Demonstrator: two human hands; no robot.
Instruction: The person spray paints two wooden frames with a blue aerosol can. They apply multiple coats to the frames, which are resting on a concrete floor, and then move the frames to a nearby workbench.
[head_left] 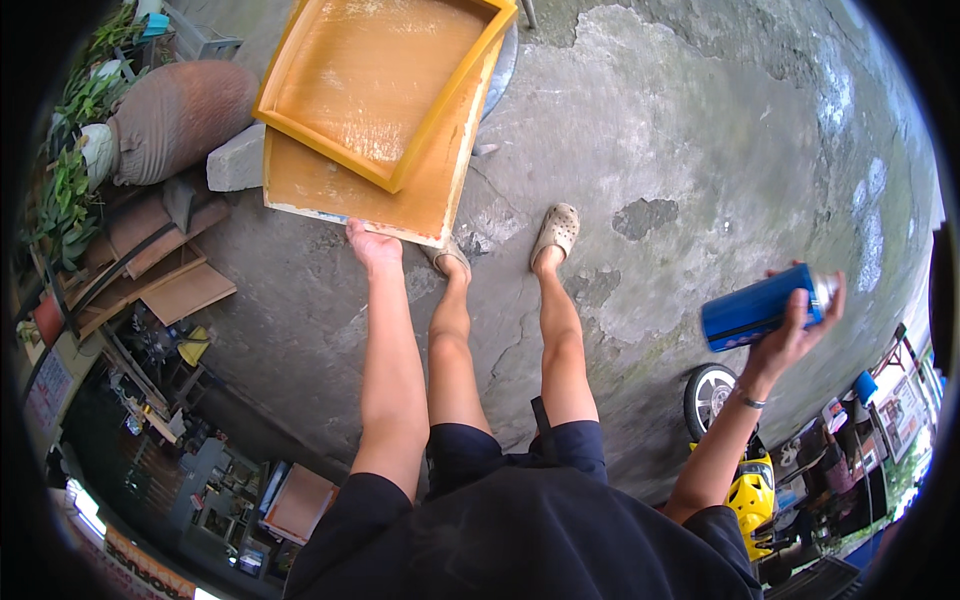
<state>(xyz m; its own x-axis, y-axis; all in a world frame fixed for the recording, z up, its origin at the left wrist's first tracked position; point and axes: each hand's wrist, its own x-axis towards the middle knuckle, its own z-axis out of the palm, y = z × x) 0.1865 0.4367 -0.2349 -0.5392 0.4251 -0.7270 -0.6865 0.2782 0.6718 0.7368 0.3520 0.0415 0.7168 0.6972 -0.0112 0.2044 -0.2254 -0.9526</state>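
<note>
My left hand [375, 248] grips the near edge of a flat orange-yellow board [430, 205], whose rim is scuffed white; some of its fingers are hidden beneath it. On top of the board lies a shallow yellow frame [405, 165], turned at an angle to it and reaching past the upper edge of the view. Out to the right, my right hand [785, 340] is wrapped round a blue spray can [750, 312]. The can is tilted on its side, with its pale top end toward the right and away from the board.
Rough, patched concrete [640, 130] spreads around my feet. A large clay jar [180, 120] lies at the left beside a pale block [237, 162] and wood scraps [188, 292]. At the lower right stand a wheel [710, 398] and a yellow vehicle [752, 495].
</note>
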